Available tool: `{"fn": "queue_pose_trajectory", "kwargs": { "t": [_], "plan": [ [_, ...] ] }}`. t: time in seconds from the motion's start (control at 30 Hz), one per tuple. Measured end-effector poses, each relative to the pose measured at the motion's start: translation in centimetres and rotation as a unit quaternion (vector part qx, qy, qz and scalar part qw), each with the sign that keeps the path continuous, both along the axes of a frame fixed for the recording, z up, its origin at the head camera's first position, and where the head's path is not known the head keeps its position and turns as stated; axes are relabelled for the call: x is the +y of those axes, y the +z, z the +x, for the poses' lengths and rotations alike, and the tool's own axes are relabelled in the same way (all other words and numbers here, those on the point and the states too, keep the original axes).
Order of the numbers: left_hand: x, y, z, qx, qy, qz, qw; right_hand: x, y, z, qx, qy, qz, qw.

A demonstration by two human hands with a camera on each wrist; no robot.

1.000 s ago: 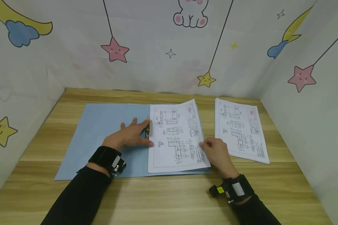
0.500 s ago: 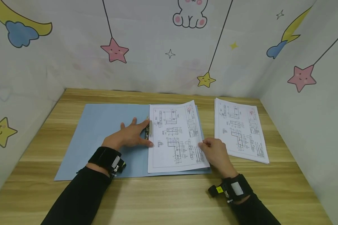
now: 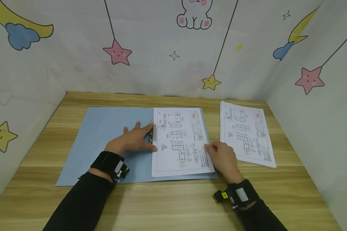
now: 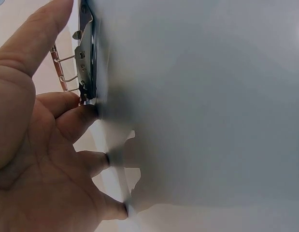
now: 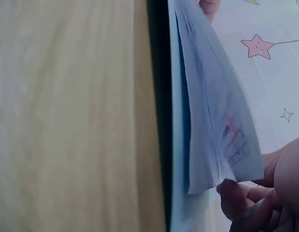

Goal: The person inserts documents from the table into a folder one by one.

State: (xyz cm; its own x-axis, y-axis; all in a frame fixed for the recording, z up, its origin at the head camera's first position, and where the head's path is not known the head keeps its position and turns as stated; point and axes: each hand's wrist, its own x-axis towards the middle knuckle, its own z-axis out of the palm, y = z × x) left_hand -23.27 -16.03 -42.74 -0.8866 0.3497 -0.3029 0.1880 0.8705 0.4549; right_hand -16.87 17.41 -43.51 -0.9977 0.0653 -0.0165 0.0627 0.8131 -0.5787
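head view: left hand point(image 3: 130, 138), fingers apart, touches the clip point(image 3: 151, 136); right hand point(image 3: 223, 158) pinches printed paper point(image 3: 181, 142) by the blue folder's point(image 3: 104, 128) right edge.

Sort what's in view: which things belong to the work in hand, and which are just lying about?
Part of the work:
blue folder, lying open
metal clip, by the left hand
drawing sheet, its edge pinched by the right hand

Apparently just there:
second paper stack, untouched, though its similar drawing suggests possibly related
star-printed wall
wooden table
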Motion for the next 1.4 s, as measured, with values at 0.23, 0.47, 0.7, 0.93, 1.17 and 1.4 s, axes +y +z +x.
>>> {"fn": "queue_pose_trajectory", "kwargs": {
  "t": [0.23,0.47,0.7,0.93,1.17,1.4],
  "plan": [
    [0.1,0.2,0.1,0.000,-0.001,0.002,1.0000,0.6,-0.3,-0.5,0.014,-0.005,0.024,1.000],
    [0.1,0.2,0.1,-0.002,-0.003,0.003,1.0000,0.3,-0.7,-0.9,0.002,0.002,0.013,1.000],
    [0.1,0.2,0.2,0.003,-0.001,0.001,1.0000,0.1,-0.4,-0.9,-0.002,0.001,0.015,1.000],
    [0.1,0.2,0.2,0.005,-0.003,0.000,1.0000,0.3,0.0,-0.9,-0.016,0.002,0.009,1.000],
    [0.1,0.4,0.2,-0.001,-0.002,0.001,1.0000,0.3,0.3,-0.8,-0.015,0.006,-0.001,1.000],
    [0.1,0.2,0.2,0.003,-0.002,0.002,1.0000,0.6,0.0,-1.1,-0.027,0.007,-0.013,1.000]
  ]
}}
